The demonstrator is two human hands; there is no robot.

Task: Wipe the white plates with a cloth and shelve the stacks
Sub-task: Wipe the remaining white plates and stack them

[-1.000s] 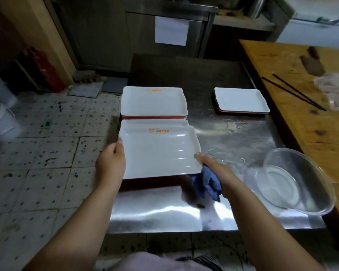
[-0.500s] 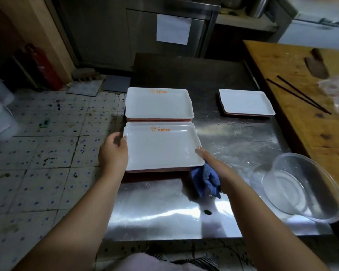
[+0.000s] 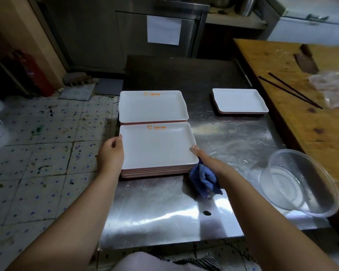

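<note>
A stack of white rectangular plates (image 3: 157, 147) with orange rims stands on the steel table (image 3: 164, 212) in front of me. My left hand (image 3: 110, 155) grips the left edge of its top plate, thumb on the rim. My right hand (image 3: 205, 159) touches the plate's right edge with a straight finger and holds a bunched blue cloth (image 3: 204, 178) underneath. A second stack (image 3: 153, 106) sits just behind the first. A smaller stack (image 3: 239, 100) lies to the back right.
A clear plastic bowl (image 3: 301, 182) leans at the table's right edge against a wooden table (image 3: 311, 124), which carries chopsticks (image 3: 290, 90), a cleaver (image 3: 306, 59) and a plastic bag (image 3: 333, 87). Tiled floor lies to the left; a steel cabinet stands behind.
The plate I held tilted above the near stack has come down and now lies flat on top of it. Both hands stay at its edges.
</note>
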